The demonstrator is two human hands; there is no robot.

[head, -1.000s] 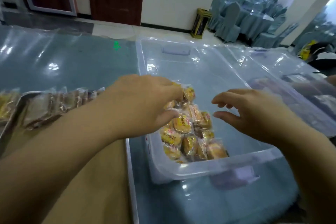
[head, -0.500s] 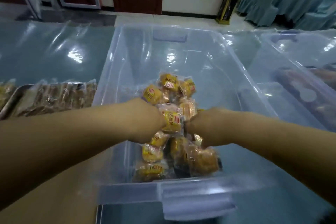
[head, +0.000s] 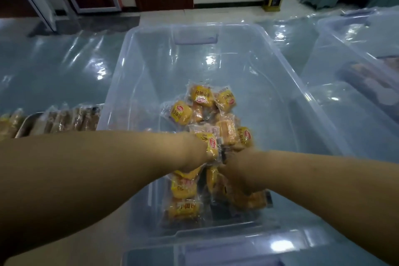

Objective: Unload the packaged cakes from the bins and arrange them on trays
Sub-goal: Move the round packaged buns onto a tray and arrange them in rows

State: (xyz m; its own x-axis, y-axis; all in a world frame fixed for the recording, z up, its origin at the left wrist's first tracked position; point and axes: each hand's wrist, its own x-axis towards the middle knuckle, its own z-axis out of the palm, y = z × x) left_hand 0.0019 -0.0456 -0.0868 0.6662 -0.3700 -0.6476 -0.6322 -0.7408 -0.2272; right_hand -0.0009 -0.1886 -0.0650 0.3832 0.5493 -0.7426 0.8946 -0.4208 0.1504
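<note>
Both hands are sunk in the heap of packaged cakes (head: 183,188) at the near end of the clear bin (head: 280,97). The left hand (head: 192,151) and right hand (head: 239,170) sit close together with their fingers buried among packets, so I cannot tell their grip. More cakes lie just beyond them. Farther left, a tray (head: 24,127) holds brown packets.
</note>
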